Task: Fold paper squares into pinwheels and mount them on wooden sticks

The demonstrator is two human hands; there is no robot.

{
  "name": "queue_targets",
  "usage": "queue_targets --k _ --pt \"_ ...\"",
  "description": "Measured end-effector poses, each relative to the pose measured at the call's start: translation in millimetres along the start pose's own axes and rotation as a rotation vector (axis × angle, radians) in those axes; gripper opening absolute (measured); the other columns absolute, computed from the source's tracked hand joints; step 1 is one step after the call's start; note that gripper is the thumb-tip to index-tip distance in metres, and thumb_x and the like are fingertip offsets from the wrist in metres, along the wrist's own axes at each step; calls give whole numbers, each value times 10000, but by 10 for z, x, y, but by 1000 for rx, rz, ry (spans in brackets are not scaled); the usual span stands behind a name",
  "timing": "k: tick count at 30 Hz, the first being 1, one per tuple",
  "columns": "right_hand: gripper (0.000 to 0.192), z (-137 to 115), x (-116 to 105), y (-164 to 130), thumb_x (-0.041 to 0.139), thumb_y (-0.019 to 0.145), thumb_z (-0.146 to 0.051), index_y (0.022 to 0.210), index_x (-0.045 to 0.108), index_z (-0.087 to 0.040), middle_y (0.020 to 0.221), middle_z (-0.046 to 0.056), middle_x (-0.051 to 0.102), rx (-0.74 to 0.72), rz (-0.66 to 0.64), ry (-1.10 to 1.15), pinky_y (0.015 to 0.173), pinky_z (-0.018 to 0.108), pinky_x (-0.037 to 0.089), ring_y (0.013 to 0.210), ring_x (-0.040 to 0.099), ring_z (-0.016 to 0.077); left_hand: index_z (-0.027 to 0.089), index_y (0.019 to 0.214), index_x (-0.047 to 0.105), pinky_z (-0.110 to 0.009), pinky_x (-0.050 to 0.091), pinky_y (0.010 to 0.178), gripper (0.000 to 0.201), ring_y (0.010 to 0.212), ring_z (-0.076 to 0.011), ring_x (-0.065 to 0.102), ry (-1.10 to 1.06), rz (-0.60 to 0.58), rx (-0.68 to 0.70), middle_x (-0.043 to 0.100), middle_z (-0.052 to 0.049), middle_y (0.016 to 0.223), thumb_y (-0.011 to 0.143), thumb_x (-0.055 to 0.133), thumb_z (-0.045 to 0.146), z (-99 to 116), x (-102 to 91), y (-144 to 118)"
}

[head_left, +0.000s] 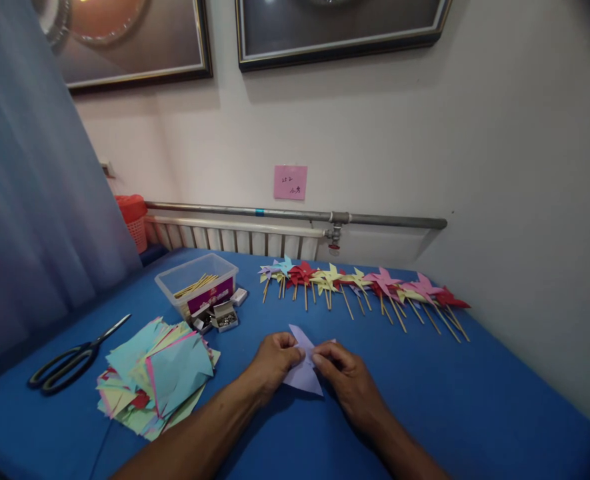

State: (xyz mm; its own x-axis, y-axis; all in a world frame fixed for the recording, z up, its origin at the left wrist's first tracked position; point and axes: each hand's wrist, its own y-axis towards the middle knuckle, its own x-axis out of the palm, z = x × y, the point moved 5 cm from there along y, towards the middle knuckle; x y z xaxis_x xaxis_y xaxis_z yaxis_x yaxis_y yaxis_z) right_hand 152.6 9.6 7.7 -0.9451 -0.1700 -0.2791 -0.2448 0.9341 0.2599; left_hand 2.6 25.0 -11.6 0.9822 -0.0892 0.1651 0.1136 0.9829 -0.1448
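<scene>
A pale lilac paper piece (303, 375) with pointed flaps lies on the blue table (475, 400) in front of me. My left hand (273, 363) pinches its left side with curled fingers. My right hand (347, 380) pinches a flap near the paper's middle from the right. Both hands rest on the table and touch each other over the paper.
A row of several finished paper pinwheels on wooden sticks (365, 287) lies along the back. A clear plastic box of sticks (197, 280) and small pin boxes (223, 317) stand at back left. Cut coloured paper squares (157, 377) and black scissors (69, 360) lie left.
</scene>
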Motion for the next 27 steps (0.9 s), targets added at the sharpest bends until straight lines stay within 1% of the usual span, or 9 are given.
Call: queue_targets --k 4,6,9,12,14,17,20,23,27 --pt "317 28 -3 7 625 868 -517 801 728 -224 958 53 656 -42 36 12 852 322 462 934 597 232 184 633 505 -227 268 463 208 435 -72 375 -26 -36 -4 485 57 494 578 690 260 -48 33 -6" --pt "292 34 3 3 627 874 -495 820 734 -229 966 52 655 -51 40 21 872 323 457 957 599 232 185 638 500 -228 263 470 214 442 -71 369 -11 -36 -1 481 59 501 587 695 256 -60 29 -6" --pt "267 40 17 -7 628 870 -479 830 731 -237 853 32 643 -24 45 33 799 314 466 851 597 215 184 638 501 -229 253 481 206 452 -68 351 15 -61 -2 464 65 503 601 690 257 -68 37 -13" --pt "262 71 30 -17 672 820 -489 844 717 -232 783 14 621 68 57 67 675 294 464 729 566 193 180 638 512 -231 259 493 202 458 -67 355 16 -97 -17 466 65 509 600 695 257 -61 67 -34" --pt "283 93 38 -22 711 778 -479 908 701 -228 810 10 622 122 69 121 630 281 460 703 554 181 174 644 528 -232 269 502 209 462 -69 376 -1 -107 -28 491 57 520 588 709 263 -46 84 -50" --pt "404 104 37 -24 747 740 -453 1070 669 -233 902 8 605 146 89 184 614 266 463 711 558 167 161 654 556 -233 294 519 221 475 -77 418 -36 -112 -53 544 34 547 558 728 262 -24 100 -70" --pt "503 110 49 -23 745 744 -468 1178 629 -241 906 -4 579 177 63 216 571 253 444 655 540 143 161 641 550 -232 298 519 218 477 -78 427 -56 -113 -72 551 29 547 546 723 254 -8 101 -80" --pt "530 110 59 -19 736 743 -503 1188 622 -239 888 -8 582 201 42 231 544 248 428 622 533 134 165 633 543 -232 279 504 213 465 -75 410 -49 -116 -82 523 41 524 558 716 265 0 100 -87" --pt "508 97 67 -6 729 738 -525 1143 640 -231 823 -18 576 198 39 237 546 254 430 604 529 135 167 626 547 -232 274 506 223 465 -78 411 -49 -94 -84 514 43 510 552 724 280 11 96 -96"
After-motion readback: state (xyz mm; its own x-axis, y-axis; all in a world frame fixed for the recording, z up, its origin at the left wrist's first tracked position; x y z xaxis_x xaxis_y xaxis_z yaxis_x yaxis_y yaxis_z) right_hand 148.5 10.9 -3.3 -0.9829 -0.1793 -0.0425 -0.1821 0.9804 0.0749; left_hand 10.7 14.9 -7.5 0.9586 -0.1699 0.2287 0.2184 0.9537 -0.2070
